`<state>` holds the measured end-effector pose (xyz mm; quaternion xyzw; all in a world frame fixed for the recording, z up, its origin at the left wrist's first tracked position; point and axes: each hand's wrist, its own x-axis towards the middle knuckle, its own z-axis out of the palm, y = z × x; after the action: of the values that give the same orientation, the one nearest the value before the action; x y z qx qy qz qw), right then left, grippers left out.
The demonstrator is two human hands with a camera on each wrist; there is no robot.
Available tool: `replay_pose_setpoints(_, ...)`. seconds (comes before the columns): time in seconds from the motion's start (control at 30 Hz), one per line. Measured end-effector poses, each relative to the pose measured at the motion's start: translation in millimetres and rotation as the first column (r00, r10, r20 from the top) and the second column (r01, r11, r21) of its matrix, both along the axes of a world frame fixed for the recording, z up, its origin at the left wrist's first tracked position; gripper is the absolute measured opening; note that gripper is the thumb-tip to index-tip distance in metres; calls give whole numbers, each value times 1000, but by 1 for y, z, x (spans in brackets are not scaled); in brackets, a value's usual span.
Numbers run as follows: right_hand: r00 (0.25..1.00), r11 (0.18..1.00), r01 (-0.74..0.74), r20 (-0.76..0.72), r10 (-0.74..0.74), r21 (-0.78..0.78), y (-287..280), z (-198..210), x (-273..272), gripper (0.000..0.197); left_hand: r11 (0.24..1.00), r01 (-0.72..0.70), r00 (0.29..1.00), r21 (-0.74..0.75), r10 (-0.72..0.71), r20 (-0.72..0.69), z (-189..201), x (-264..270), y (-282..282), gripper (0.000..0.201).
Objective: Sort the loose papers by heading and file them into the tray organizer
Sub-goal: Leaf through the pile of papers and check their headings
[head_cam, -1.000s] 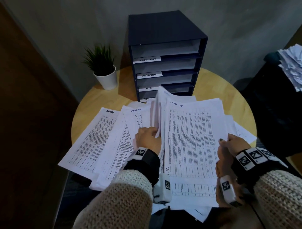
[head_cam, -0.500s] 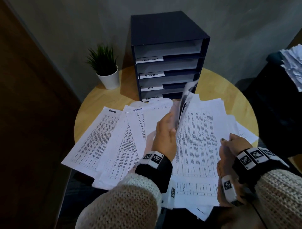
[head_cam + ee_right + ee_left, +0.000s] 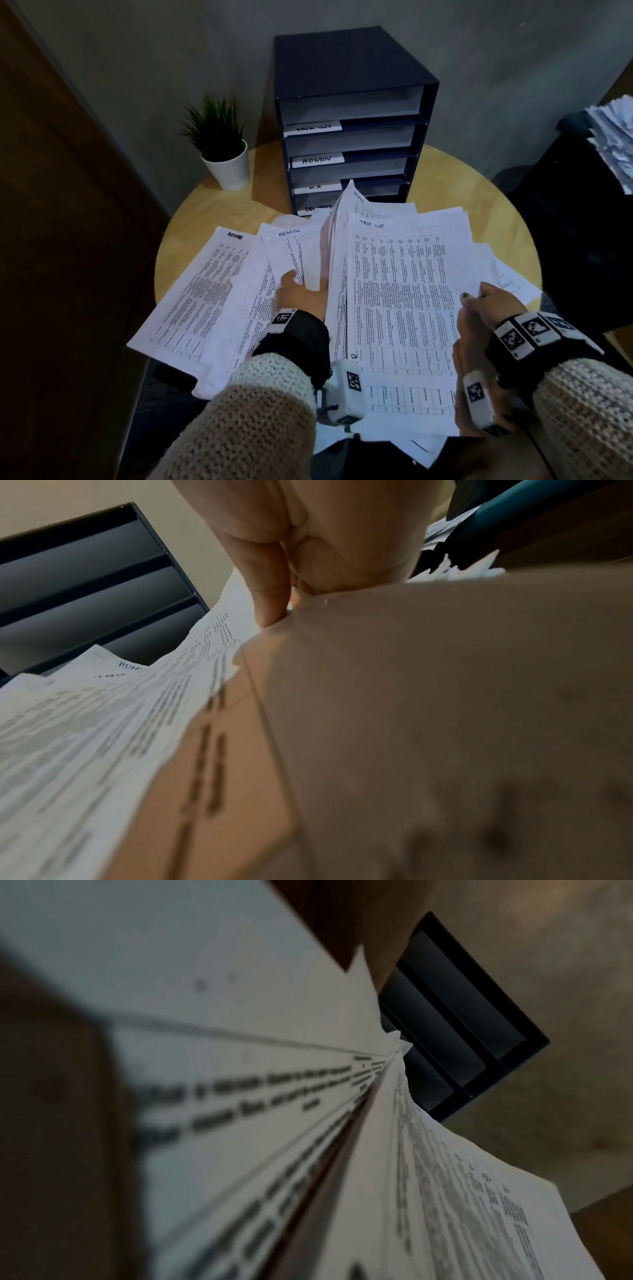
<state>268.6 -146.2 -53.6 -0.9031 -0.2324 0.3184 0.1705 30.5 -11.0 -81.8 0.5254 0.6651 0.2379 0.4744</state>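
Note:
A dark blue tray organizer stands at the back of the round wooden table, its slots labelled TASK LIST, ADMIN, H.R and SECURITY. Loose printed papers fan across the table, two at the left headed ADMIN. My right hand pinches the right edge of a stack topped by a TASK LIST sheet; the right wrist view shows the fingers clamped on that edge. My left hand grips the stack's raised left edge, thumb outside and fingers hidden between sheets. One lifted sheet reads ADMIN.
A small potted plant stands left of the organizer. Dark furniture at the right carries a heap of crumpled papers. A brown door lies to the left. Grey wall runs close behind the table.
My left hand, which had lifted a sheet up half a second ago, has come back down to the stack's left edge. The right hand has kept its hold.

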Motion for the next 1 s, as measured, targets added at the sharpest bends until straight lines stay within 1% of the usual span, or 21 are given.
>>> replay_pose_setpoints(0.03,1000,1000,0,3,0,4,0,0,0,40,999,37,999,-20,-37,19,2,-2,0,66)
replay_pose_setpoints(0.1,1000,1000,7,6,-7,14,0,-2,0,40,992,126,992,-6,-126,18,4,-4,-2,30)
replay_pose_setpoints(0.13,1000,1000,10,8,-10,18,-1,-2,1,40,990,137,990,22,-137,23,3,-5,-2,22)
replay_pose_setpoints(0.17,1000,1000,10,8,-11,22,-1,-3,1,40,990,131,991,51,-132,28,4,-5,-3,21)
replay_pose_setpoints(0.2,1000,1000,10,10,-10,29,-1,-4,1,41,991,107,994,84,-109,20,3,-3,-4,23)
replay_pose_setpoints(0.3,1000,999,11,20,-12,39,-1,-5,1,41,964,66,994,259,-42,-98,3,2,-7,28)
replay_pose_setpoints(0.33,1000,999,11,21,-12,39,-1,-6,1,41,949,69,995,308,-44,-86,4,4,-9,27)
replay_pose_setpoints(0.43,1000,999,25,15,-26,36,0,-6,1,41,937,138,985,321,-164,54,12,5,-15,29)
replay_pose_setpoints(0.5,999,999,35,14,-36,37,1,-6,1,41,937,160,978,309,-192,76,18,4,-17,29)
replay_pose_setpoints(0.57,999,999,41,14,-41,31,2,-4,0,39,937,135,985,321,-163,63,23,3,-17,31)
replay_pose_setpoints(0.6,999,999,45,11,-45,30,3,-4,0,39,937,109,988,331,-140,70,25,2,-16,36)
replay_pose_setpoints(0.7,998,999,50,31,-50,-1,4,-2,-3,39,940,-5,985,342,-55,163,37,-7,-9,60)
replay_pose_setpoints(0.73,998,999,48,44,-47,-12,4,-2,-4,38,936,-32,984,350,-31,173,42,-11,-6,65)
replay_pose_setpoints(0.77,998,999,35,50,-34,-17,5,-1,-5,38,930,-50,986,364,-12,165,48,-17,-4,66)
replay_pose_setpoints(0.83,998,999,38,46,-39,13,5,1,-7,37,914,-75,989,400,18,146,61,-28,-2,57)
replay_pose_setpoints(0.9,998,999,34,52,-36,30,4,3,-9,37,877,-99,992,471,52,112,74,-36,-1,43)
replay_pose_setpoints(0.93,998,999,39,46,-40,35,5,2,-8,37,846,-106,992,523,57,108,79,-39,-1,38)
replay_pose_setpoints(1.0,999,996,53,6,-54,73,5,1,-9,35,753,-100,993,650,33,114,90,-41,-5,31)
